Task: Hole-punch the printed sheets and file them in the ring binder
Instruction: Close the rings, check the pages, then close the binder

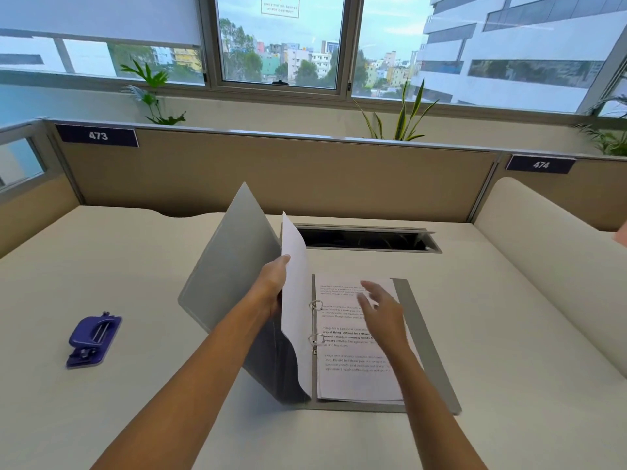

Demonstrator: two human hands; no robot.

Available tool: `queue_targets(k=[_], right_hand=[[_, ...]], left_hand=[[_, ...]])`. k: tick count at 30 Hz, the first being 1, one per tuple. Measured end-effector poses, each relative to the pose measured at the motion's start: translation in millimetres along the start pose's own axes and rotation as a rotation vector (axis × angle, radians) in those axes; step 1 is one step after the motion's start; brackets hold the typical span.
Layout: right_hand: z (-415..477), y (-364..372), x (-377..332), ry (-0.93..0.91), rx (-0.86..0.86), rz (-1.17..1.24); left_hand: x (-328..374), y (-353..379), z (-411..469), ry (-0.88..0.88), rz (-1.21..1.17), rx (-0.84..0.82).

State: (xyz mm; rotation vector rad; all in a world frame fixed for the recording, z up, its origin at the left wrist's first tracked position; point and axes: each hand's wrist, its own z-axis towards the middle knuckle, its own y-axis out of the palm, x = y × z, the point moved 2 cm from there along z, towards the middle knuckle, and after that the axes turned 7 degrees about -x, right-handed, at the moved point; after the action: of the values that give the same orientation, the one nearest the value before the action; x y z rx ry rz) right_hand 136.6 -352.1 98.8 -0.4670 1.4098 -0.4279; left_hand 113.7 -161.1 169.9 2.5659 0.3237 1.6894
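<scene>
A grey ring binder [428,347] lies on the desk in front of me, its front cover [234,266] raised and tilted to the left. Printed sheets [353,371] lie stacked on its right side, threaded on two metal rings [316,322]. My left hand [273,283] grips the raised cover together with a white sheet [294,300] that stands up next to it. Just above the printed stack hovers my right hand [381,312], fingers spread and holding nothing. A purple hole punch [93,340] sits on the desk far to the left.
A cream desk [135,266] is bounded by a beige partition [271,174] at the back and a curved divider [543,266] on the right. An open cable slot [366,239] lies just behind the binder. Plants and windows stand beyond.
</scene>
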Motion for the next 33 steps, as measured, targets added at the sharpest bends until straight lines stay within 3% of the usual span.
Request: queue_targets(k=[5, 8, 17, 24, 33], right_hand=[[-3.0, 31.3, -77.4, 0.07, -0.343, 0.363], [-3.7, 41.7, -98.9, 0.093, -0.433, 0.472], [-1.1, 43.2, -105.5, 0.125, -0.373, 0.48], [-0.7, 41.0, -103.4, 0.131, -0.387, 0.522], [-0.8, 27.6, -91.5, 0.123, -0.235, 0.188]], left_hand=[[-3.3, 5.0, 0.0, 0.002, 0.049, -0.038], [-3.7, 6.4, 2.9, 0.025, 0.115, -0.042], [-4.7, 7.0, 1.6, 0.036, -0.129, -0.173], [0.8, 6.0, -5.5, 0.018, -0.087, -0.197], [1.2, 6.4, -10.4, -0.003, -0.001, -0.058]])
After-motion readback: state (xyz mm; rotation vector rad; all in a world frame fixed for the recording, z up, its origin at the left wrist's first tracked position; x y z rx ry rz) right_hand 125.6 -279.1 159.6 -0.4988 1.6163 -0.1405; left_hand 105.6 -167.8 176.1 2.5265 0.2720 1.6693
